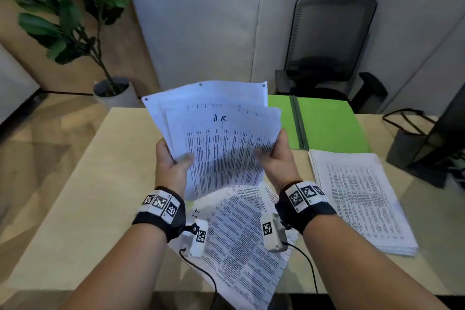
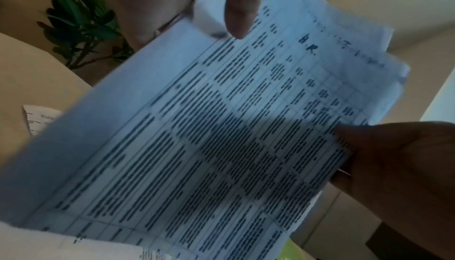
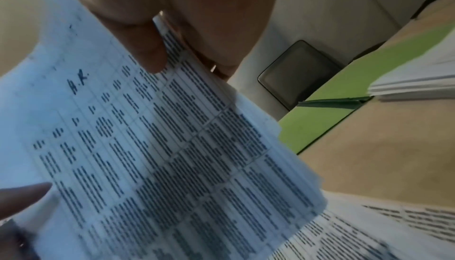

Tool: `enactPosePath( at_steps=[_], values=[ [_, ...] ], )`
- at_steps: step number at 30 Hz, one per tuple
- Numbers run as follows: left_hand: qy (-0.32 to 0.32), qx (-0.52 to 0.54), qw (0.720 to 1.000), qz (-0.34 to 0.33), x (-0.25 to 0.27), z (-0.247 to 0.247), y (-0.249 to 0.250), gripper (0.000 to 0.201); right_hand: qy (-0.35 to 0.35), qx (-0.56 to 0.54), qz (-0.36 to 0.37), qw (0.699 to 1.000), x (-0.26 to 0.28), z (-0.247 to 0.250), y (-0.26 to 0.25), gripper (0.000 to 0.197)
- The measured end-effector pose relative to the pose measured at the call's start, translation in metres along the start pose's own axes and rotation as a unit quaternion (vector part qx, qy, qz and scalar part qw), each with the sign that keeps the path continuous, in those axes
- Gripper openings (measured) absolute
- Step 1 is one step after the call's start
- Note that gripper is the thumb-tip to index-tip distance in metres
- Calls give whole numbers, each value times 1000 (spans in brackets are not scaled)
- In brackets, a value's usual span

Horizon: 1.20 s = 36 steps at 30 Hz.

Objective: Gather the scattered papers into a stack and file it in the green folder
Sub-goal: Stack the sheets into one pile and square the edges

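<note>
In the upper left of the head view a potted plant (image 1: 75, 22) stood on the floor beyond the table (image 1: 105, 184). At centre, the left hand (image 1: 171, 166) gripped the left edge of a fanned bundle of papers (image 1: 216, 138), thumb curled over the front sheet and fingers behind it; the bundle was held up off the table, tilted toward the camera, its sheets misaligned. The top sheet bore a printed table and a handwritten "H.R." heading. The right hand (image 1: 276, 158) pinched the bundle's right edge in the same manner, thumb in front. Below the bundle, a loose printed sheet (image 1: 241, 246) lay on the table near its front edge. In the centre right, the green folder (image 1: 327, 126) lay open and flat at the far edge of the table. Just in front of it sat a separate stack of papers (image 1: 362, 199), touching its near edge. An office chair (image 1: 329, 43) stood behind the folder.
</note>
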State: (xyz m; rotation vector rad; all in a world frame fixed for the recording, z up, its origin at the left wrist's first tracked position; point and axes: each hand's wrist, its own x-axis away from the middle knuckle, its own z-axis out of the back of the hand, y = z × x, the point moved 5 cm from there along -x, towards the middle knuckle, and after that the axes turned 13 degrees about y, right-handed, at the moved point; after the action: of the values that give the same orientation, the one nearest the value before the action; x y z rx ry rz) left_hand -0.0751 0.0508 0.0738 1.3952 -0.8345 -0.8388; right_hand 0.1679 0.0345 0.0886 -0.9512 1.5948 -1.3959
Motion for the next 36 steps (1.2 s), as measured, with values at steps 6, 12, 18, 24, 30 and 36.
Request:
enactPosePath(
  at_steps=[6,12,18,24,30,36],
  values=[
    [-24,8,999,44,11,-4,-7,67,18,32,-71,997,8,8,19,59],
    [-43,2,998,47,15,-15,-4,50,31,17,-25,999,4,6,3,33],
    [-52,-20,998,23,17,-21,7,35,33,0,18,999,-1,8,-16,39],
    [-52,-129,990,28,15,-23,-14,36,42,120,-34,991,-6,15,21,23],
    [-93,-306,947,38,21,-26,-48,35,17,306,-64,950,6,37,75,6],
    [-126,-315,939,-49,28,-75,-14,25,143,297,-11,944,-24,80,37,9]
  ],
)
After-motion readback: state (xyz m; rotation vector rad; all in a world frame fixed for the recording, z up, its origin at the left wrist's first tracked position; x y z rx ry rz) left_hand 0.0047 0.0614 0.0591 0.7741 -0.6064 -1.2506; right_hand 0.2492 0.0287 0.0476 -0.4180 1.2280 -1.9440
